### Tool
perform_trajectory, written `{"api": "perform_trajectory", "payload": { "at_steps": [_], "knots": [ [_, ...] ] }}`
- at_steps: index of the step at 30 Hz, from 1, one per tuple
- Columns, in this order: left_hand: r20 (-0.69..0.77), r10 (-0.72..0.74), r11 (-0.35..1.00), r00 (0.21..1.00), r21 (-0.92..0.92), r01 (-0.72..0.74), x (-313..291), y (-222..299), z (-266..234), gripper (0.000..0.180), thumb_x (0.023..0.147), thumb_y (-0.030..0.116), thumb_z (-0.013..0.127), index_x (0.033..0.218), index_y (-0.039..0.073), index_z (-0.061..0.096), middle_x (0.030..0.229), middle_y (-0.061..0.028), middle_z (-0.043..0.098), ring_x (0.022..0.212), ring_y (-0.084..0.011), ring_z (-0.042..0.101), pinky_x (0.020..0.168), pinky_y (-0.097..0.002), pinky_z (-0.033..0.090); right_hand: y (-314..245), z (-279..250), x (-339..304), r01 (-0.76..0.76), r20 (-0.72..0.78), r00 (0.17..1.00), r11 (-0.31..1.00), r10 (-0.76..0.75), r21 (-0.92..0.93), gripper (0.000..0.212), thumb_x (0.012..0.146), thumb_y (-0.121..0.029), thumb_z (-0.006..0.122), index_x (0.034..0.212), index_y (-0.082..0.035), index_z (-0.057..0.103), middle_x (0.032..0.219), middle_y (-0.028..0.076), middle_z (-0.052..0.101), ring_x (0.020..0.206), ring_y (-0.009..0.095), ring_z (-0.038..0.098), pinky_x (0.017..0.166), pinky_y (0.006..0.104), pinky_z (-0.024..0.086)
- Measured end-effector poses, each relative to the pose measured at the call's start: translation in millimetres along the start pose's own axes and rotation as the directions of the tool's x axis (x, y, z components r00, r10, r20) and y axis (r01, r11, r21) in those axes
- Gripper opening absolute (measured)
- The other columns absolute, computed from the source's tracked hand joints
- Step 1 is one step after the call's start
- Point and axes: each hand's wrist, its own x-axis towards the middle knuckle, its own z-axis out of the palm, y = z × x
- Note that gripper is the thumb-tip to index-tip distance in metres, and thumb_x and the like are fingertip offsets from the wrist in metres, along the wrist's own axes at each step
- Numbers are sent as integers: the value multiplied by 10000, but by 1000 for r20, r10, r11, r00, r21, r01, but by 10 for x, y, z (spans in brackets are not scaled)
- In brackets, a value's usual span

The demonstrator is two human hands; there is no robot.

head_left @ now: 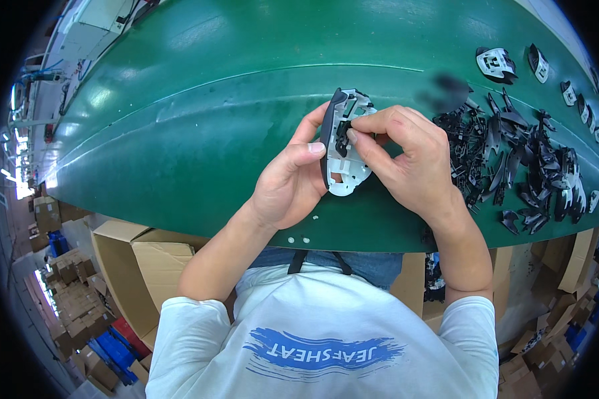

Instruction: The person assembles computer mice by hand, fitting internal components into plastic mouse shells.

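Above the green table, my left hand [287, 176] holds a white and black plastic shell [346, 174], shaped like the cover of a computer mouse. Its hollow white inside is turned up toward me, with the dark outer side against my left fingers. My right hand [406, 149] pinches a small black plastic part [342, 139] between thumb and fingertips, against the inside of the shell. Fingers partly hide that part, so whether it is seated cannot be told.
Piles of loose black plastic parts [469, 149] lie to the right. Beyond them, several similar white and black shells [496, 64] line the table's right side. Small white discs [291, 240] rest near the front edge. An open cardboard box [123, 266] stands below the table at left.
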Motion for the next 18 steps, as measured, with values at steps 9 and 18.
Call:
{"api": "perform_trajectory", "payload": {
  "at_steps": [9, 18],
  "knots": [
    [61, 10, 994, 998, -106, -4, 90, -27, 0, 717, 1009, 323, 531, 1652, 57, 357, 1548, -158, 557, 1433, -279, 562, 1231, -481, 427, 32, -122, 39, 35, 24, 999, 991, -39, 131, 126, 842, -22, 825, 938, -37, 745, 882, 85, 750, 766, 259, 714, 703, 359, 575],
    [-1, 26, 1000, 1000, 14, -26, 7, -87, 53, 722, 1028, 294, 510, 1679, 61, 303, 1571, -143, 527, 1464, -262, 521, 1235, -463, 416, 14, 3, -4, 150, -23, 988, 981, -154, -125, 133, 820, -53, 814, 874, -71, 694, 796, 65, 679, 722, 273, 663, 675, 396, 539]
  ]
}}
